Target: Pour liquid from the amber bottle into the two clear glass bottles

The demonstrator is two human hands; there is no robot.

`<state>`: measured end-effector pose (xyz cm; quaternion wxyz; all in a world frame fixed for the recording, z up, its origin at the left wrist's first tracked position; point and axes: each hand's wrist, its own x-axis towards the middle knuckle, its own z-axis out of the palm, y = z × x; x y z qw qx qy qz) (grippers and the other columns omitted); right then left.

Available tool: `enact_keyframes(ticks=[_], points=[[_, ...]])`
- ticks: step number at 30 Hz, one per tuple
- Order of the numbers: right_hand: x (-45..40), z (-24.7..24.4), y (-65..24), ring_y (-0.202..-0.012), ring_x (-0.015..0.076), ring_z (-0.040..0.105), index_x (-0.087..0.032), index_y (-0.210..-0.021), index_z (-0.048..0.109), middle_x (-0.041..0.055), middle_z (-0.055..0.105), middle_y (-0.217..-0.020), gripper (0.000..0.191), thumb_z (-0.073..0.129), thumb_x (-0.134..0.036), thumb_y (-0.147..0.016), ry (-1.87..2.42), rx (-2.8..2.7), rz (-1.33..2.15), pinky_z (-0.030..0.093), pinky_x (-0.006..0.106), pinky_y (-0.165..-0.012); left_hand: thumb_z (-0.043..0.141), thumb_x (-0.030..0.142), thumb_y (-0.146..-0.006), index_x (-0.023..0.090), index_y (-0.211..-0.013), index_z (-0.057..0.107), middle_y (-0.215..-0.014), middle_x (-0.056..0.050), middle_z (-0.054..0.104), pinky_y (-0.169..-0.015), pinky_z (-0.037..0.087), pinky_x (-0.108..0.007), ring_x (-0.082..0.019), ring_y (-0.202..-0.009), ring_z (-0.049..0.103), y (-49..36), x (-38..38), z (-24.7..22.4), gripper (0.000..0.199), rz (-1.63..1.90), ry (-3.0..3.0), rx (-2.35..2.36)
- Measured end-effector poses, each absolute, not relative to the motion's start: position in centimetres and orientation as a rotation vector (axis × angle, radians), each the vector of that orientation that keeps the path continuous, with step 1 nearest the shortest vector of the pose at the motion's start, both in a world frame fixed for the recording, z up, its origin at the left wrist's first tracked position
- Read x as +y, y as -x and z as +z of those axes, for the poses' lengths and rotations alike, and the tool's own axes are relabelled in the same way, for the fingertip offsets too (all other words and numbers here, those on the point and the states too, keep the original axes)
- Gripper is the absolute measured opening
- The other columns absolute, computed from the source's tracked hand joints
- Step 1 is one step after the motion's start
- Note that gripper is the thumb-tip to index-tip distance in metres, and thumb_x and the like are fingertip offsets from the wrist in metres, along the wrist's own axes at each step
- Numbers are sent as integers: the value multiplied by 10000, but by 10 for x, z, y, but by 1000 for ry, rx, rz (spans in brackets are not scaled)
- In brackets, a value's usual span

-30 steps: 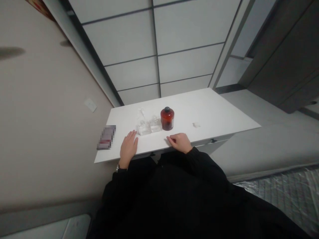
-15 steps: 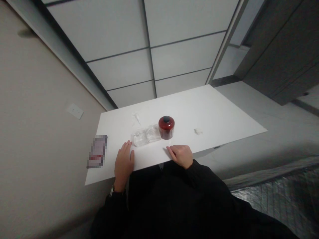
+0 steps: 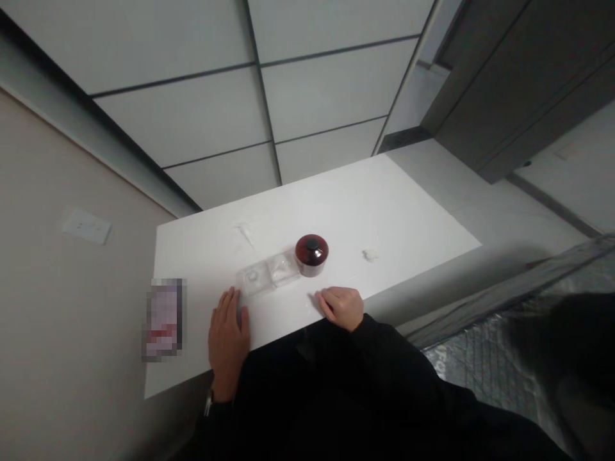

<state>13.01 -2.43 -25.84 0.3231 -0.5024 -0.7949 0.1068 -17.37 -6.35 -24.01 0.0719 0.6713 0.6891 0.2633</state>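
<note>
My left hand lies flat on the white table, fingers stretched out. Its fingertips are close to the left end of a clear plastic container with two square sections side by side. Against the container's right end stands a dark red, see-through round jar with a black knob on its lid. Nearer the table's front edge, my right hand rests with its fingers curled in and nothing visible in it. It is apart from the jar.
A small crumpled white piece lies right of the jar. Behind the container is a thin whitish item, too faint to name. A blurred-out flat object lies at the table's left edge. At lower right, a person's dark-haired head shows.
The camera view has turned, shifting the table and the things on it leftward. A person's head has come into view at lower right. Both hands stay resting on the table.
</note>
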Motion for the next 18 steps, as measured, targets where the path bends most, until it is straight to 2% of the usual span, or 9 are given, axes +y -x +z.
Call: enact_keyframes(ticks=[3,10,15,18], points=[[-33,-277,-136,-543,148,438,-226,-585,552,21,524,-548,547,442,-381,-1097,1304,-2030,318,243,343,-601,454,383,-1079,263,-1520,563,-1590,-125,584,-1296,371,-609,-349,-1528,499,173,-64,-244,470,856,-2027,2096],[-103,-299,-135,-460,151,372,-256,-509,295,-2,360,-474,659,196,-443,-1133,1150,-2004,538,258,351,-553,439,355,-1050,155,-1365,658,-1496,-191,653,-1273,415,-583,-359,-1469,563,171,-64,-247,431,886,-2104,2120],[-106,-315,-131,-375,102,295,-218,-476,278,-47,259,-439,758,193,-605,-1122,1037,-2101,695,176,278,-456,504,345,-1009,195,-1400,623,-1453,-166,679,-1241,465,-579,-345,-1415,611,171,-64,-249,435,1010,-2011,2142],[-100,-321,-129,-377,98,337,-202,-467,322,-47,316,-434,779,244,-627,-1115,985,-2131,731,196,266,-455,493,344,-1020,194,-1465,558,-1477,-173,644,-1237,472,-572,-330,-1426,594,172,-68,-241,474,1094,-1998,2167]])
